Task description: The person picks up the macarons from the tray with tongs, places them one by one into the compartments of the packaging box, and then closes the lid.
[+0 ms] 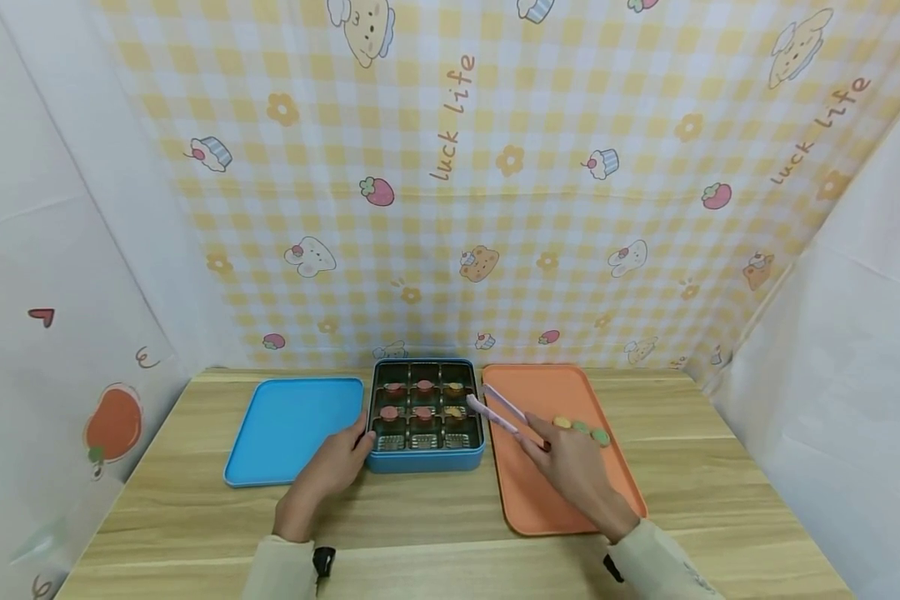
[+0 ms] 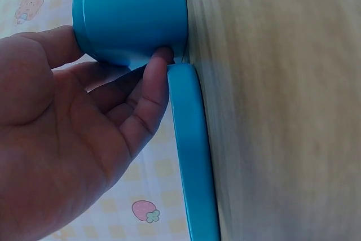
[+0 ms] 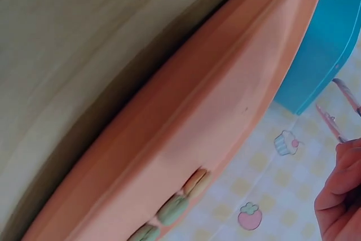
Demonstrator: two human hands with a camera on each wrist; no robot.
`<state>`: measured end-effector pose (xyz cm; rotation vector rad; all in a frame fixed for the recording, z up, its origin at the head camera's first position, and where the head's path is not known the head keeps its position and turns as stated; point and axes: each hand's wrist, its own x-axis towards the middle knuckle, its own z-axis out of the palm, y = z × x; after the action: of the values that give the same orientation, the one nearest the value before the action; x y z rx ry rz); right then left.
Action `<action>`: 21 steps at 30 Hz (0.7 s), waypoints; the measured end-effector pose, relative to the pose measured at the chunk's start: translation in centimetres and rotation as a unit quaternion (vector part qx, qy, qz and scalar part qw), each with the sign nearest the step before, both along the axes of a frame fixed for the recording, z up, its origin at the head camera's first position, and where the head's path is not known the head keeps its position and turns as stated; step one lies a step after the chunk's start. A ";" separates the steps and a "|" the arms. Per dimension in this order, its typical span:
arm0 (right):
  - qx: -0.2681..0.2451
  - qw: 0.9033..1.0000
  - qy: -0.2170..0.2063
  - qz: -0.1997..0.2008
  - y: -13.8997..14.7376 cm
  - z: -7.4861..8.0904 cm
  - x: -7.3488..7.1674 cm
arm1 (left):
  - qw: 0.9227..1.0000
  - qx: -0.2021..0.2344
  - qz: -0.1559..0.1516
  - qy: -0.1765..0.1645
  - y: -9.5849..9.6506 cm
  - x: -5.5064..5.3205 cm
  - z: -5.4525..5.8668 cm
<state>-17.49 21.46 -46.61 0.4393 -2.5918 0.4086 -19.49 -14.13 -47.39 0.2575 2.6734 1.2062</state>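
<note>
A blue box with a dark divided insert stands mid-table. Pink macarons and yellow macarons sit in its back and middle compartments; ridged floors show in the front row. My left hand holds the box at its left front corner, thumb at the rim and fingers along the side. My right hand grips pale purple tongs above the orange tray. Their tips are spread near the box's right rim, with nothing visible between them. On the tray, a yellow macaron lies beside two green macarons.
A blue lid lies flat on the wooden table, left of the box. The orange tray is close to the box's right side. Behind the table hangs a yellow checked cloth, with white cloth at both sides.
</note>
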 end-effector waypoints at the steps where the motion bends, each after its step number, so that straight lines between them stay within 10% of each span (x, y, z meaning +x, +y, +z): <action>1: 0.000 1.000 0.000 0.001 0.3 0.0 0.0 | 1.000 0.000 0.000 0.000 0.0 0.0 0.0; 21: 0.021 1.000 0.001 -0.014 6.5 -0.9 1.2 | 1.000 -0.001 0.006 0.004 -0.1 -0.1 0.0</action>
<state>-16.31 27.99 -47.47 0.4179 -2.6052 0.3457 -19.59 -14.22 -47.34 0.2469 2.6865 1.2077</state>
